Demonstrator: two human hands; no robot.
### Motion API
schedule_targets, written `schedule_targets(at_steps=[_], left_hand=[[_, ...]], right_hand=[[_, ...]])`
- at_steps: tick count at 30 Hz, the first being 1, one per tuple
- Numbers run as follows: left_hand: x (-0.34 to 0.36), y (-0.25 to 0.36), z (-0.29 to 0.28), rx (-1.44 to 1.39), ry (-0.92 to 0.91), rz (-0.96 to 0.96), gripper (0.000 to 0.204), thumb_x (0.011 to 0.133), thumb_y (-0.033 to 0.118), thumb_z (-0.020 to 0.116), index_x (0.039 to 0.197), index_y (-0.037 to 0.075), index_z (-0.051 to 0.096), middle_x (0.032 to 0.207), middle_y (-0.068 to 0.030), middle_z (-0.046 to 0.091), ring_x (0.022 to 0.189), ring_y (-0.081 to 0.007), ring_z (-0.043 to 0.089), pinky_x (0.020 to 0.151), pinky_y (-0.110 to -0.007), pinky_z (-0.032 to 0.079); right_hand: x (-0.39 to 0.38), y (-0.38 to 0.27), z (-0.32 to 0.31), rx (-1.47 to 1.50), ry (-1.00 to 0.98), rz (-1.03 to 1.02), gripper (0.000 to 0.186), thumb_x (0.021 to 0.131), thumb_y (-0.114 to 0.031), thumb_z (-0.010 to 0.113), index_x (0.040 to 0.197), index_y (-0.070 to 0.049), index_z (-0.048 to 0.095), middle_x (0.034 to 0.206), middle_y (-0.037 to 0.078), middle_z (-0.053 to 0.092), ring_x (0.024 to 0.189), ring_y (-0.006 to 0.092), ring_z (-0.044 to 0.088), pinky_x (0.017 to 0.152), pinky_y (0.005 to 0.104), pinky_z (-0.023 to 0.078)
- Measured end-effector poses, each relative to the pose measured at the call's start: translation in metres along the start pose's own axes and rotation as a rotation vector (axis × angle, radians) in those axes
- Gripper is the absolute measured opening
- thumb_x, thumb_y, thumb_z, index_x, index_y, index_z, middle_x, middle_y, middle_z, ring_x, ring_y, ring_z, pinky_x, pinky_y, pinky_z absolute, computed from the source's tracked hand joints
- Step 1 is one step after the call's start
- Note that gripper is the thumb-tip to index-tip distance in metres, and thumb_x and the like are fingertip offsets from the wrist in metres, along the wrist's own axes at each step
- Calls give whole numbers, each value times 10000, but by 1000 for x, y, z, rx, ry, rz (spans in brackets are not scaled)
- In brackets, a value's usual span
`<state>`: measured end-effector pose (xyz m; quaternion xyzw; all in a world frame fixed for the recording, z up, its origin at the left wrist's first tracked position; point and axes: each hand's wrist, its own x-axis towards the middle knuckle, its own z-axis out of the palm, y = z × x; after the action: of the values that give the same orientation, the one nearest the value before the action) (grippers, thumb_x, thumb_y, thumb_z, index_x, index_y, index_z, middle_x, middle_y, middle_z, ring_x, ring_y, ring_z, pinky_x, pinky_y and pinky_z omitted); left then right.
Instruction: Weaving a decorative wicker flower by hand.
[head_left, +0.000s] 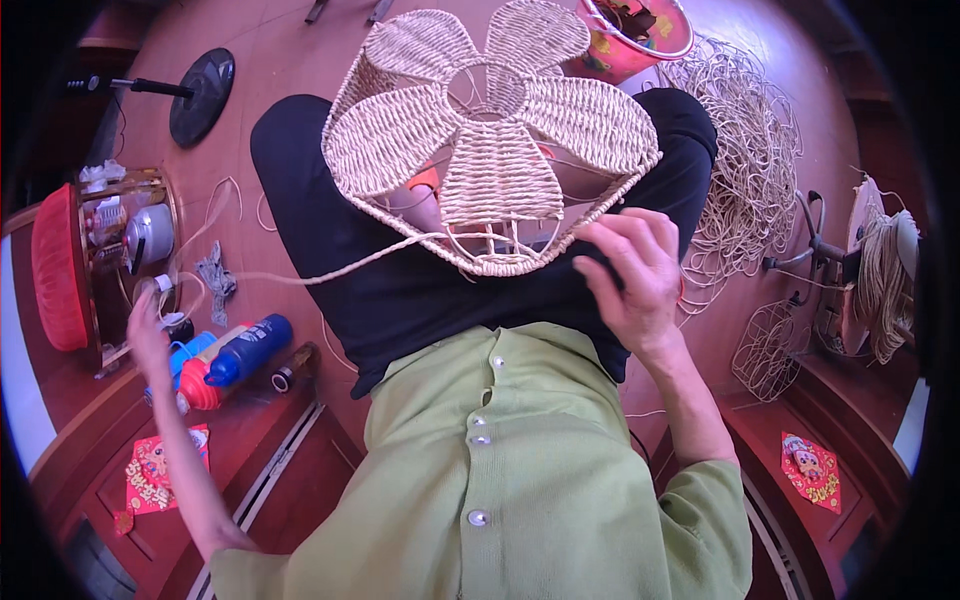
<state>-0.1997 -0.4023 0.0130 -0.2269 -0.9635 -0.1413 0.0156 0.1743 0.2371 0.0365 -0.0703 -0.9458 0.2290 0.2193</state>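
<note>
A woven cord basket with flower-petal panels and a round ring at its centre rests across my lap. Its near side shows bare wire frame beneath the lowest petal. From the near rim a loose strand of cord runs left to my left hand. That arm is stretched far out, fingers closed around the strand, with a white wrap on one fingertip. My right hand is at the basket's near right rim, its fingers curled over the edge and the thumb just outside it.
A big heap of loose cord lies on the floor at right, near a reel stand with wound cord. Left are a blue bottle, a red-topped rack and a round black stand base. A colourful bucket stands beyond the basket.
</note>
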Motion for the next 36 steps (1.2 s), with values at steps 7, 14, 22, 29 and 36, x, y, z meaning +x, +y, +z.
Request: schedule_targets(at_steps=[7, 14, 22, 29, 36], left_hand=[[-3, 369, 57, -560, -206, -91, 441, 908, 54, 713, 1336, 7, 616, 1170, -95, 682, 681, -50, 572, 604, -237, 498], [-21, 385, 74, -538, -354, 105, 225, 852, 88, 777, 1053, 14, 709, 860, -95, 693, 686, -207, 640, 634, -311, 495], [-34, 368, 30, -756, -650, 124, 96, 890, 62, 727, 910, -31, 718, 747, -97, 663, 647, -196, 651, 602, -299, 496], [1, 400, -8, -309, -346, 319, 173, 891, 121, 695, 996, -15, 676, 869, -100, 608, 848, -284, 637, 718, -348, 524], [3, 466, -7, -460, -284, 1034, 261, 771, 278, 751, 826, 80, 589, 791, -44, 521, 684, -221, 531, 601, -363, 443]], right_hand=[[13, -12, 23, -1, -93, -103, 473, 713, -416, 822, 1105, -170, 723, 1010, -16, 602, 1054, 242, 535, 994, 491, 360], [17, -24, 33, 29, -139, -68, 539, 721, -374, 820, 1206, -183, 685, 1008, -24, 610, 1063, 240, 534, 979, 475, 353], [13, -25, 37, 121, -209, -58, 423, 714, -276, 841, 1109, -186, 719, 994, -36, 613, 1061, 241, 530, 965, 469, 353], [35, -32, 19, 358, -150, -37, 714, 727, -410, 867, 1306, -70, 625, 1324, 124, 587, 1241, 367, 514, 1070, 497, 412], [43, -89, 36, 1661, -703, 63, 783, 927, -263, 756, 1556, -31, 352, 1440, 137, 522, 1268, 224, 565, 965, 381, 522]])
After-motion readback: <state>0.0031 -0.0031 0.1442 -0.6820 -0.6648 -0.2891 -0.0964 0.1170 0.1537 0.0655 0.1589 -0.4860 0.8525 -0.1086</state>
